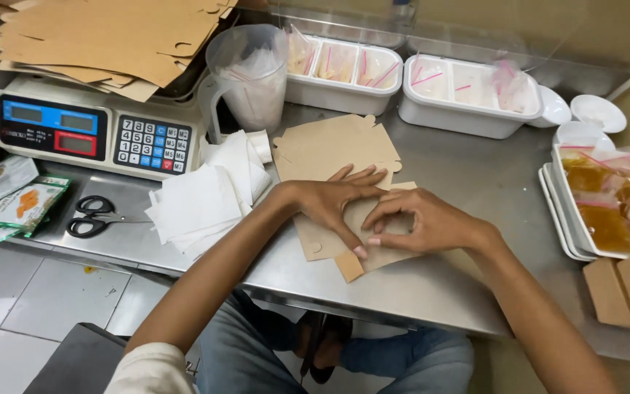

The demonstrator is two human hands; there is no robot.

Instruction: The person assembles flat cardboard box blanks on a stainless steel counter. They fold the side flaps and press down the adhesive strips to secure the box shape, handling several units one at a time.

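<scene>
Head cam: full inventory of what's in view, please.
flat cardboard blank: one, brown, under both hands
cardboard blanks: a few, brown, behind the hands
cardboard stack: brown, on the scale
scale: one, white, far left
scissors: one, black, left
paper sheets: pile, white
sachets: several, green, left edge
jug: one, clear
divided trays: two, white, far side
sauce bags: several, amber, right tray
small cups: three, white
table: steel
left hand: pressing the blank
right hand: pressing the blank
</scene>
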